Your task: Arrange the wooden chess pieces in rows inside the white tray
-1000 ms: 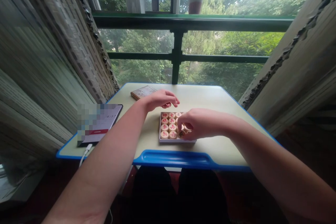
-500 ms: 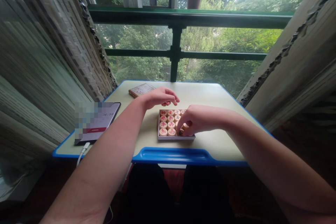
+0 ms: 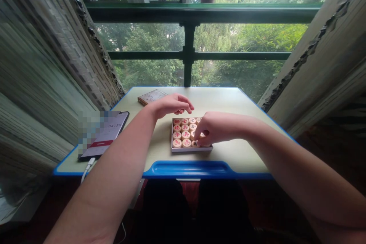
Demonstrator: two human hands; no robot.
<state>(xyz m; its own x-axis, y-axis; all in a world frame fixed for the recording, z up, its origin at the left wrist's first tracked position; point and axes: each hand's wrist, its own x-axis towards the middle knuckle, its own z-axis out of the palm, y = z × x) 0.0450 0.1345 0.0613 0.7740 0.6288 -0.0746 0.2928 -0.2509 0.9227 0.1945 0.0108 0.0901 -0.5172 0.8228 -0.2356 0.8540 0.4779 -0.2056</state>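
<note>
A shallow box point(image 3: 192, 150) on the small table holds round wooden xiangqi pieces in rows, red characters at the left and dark ones further right. My right hand point(image 3: 208, 127) reaches over the box's right side, thumb and fingers curled down at the pieces near the front; whether they grip one is hidden. A dark-lettered piece point(image 3: 195, 143) shows just under the fingertips. Beyond the box's back left edge, my left hand point(image 3: 177, 104) hovers with loosely bent fingers apart and nothing in it.
A phone point(image 3: 107, 133) with a white cable point(image 3: 89, 164) lies at the table's left. Behind my left wrist is a flat patterned box point(image 3: 151, 96). A blue tray ledge point(image 3: 190, 169) runs along the table's front. Curtains and a green window rail stand around.
My right fingertips have lifted slightly from the front pieces, showing more of the dark-lettered one. My left hand stays almost in place. The whole view has shifted a little.
</note>
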